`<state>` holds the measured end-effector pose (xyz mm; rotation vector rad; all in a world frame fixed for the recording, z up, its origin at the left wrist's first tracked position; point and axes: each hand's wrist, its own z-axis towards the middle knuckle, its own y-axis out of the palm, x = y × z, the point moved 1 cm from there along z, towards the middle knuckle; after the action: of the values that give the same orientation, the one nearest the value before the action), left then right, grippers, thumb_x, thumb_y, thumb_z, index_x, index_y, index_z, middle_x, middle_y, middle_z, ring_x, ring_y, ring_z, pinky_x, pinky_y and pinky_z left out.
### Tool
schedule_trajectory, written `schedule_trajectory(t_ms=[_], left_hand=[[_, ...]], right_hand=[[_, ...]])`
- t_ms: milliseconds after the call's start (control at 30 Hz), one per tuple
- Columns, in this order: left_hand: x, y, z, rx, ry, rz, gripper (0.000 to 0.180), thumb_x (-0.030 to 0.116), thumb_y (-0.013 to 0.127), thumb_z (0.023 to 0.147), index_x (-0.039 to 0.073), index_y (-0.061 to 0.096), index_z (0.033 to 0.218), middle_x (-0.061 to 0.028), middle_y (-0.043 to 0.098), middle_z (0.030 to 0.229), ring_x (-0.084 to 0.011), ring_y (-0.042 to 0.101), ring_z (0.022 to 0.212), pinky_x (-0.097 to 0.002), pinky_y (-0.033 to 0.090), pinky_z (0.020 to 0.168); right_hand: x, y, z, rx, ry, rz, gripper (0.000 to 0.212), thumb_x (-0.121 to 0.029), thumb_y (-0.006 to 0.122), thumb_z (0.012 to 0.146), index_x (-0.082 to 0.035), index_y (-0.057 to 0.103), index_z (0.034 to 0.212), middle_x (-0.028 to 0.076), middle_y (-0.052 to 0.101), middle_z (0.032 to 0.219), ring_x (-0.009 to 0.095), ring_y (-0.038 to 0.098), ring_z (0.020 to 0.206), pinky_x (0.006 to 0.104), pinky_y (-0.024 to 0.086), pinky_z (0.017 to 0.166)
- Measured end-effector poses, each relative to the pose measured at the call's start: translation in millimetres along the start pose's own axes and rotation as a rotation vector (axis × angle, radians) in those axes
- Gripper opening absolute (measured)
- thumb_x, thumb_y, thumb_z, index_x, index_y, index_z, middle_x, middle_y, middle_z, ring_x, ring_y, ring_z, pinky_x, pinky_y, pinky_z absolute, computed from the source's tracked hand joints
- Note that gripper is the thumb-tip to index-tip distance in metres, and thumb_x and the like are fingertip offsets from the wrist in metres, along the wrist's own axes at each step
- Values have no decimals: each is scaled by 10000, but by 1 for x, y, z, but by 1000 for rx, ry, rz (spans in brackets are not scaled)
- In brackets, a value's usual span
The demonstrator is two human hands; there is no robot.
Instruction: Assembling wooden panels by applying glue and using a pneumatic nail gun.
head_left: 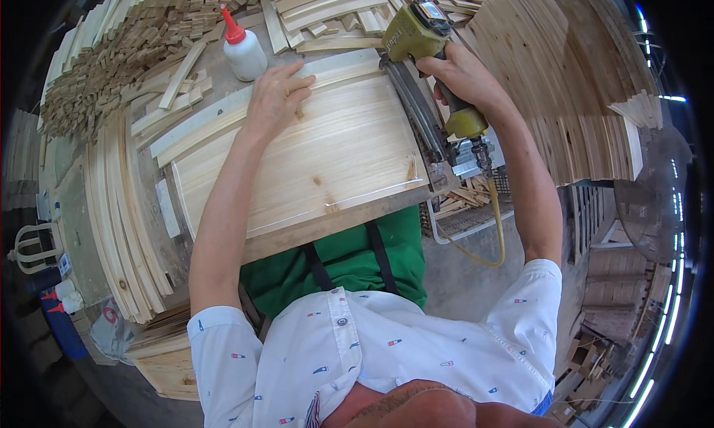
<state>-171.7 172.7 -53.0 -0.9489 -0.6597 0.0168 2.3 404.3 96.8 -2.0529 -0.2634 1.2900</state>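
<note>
my left hand (274,95) presses flat on the pale wood panel (312,153) | my right hand (462,77) grips the yellow-green nail gun (424,37) at the panel's right edge | white glue bottle (243,50) stands just beyond on the counter (312,238)

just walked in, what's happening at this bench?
A person is working on a pale wooden panel lying flat on the workbench. The left hand presses flat on the panel's far edge, near a wood strip. The right hand grips a yellow-green pneumatic nail gun, its nose set against the panel's right edge. A white glue bottle with a red cap stands just beyond the panel. Stacks of wood slats surround the bench.
</note>
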Motion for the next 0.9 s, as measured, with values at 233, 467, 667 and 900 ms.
schedule_trajectory(t_ms=[233,467,667,900], left_hand=[[-3,-14,-13,73,78,128,278,174,676,807,110,722,1074,-141,600,1265,-306,522,1181,-413,383,1007],[-66,-150,-140,293,-302,217,249,125,684,793,64,715,1033,-146,633,1071,-298,572,1054,-382,455,917],[-80,-162,-174,411,-545,28,203,121,709,789,26,727,967,-119,647,1011,-244,631,925,-326,492,801],[-91,-159,-184,520,-578,-205,194,124,738,763,42,746,938,-77,657,915,-180,636,842,-282,489,758]], right_hand=[[5,7,5,18,-32,5,317,-307,610,849,5,597,905,40,574,661,100,555,503,253,445,450],[7,-1,8,-18,-16,-9,279,-278,597,868,-3,595,918,43,592,685,100,540,484,255,425,428],[-5,13,-3,14,-66,6,288,-255,594,861,2,557,984,54,580,672,104,521,460,253,416,420],[-110,97,-30,-159,-172,19,277,-236,606,862,15,579,977,40,567,641,112,557,492,261,447,456]])
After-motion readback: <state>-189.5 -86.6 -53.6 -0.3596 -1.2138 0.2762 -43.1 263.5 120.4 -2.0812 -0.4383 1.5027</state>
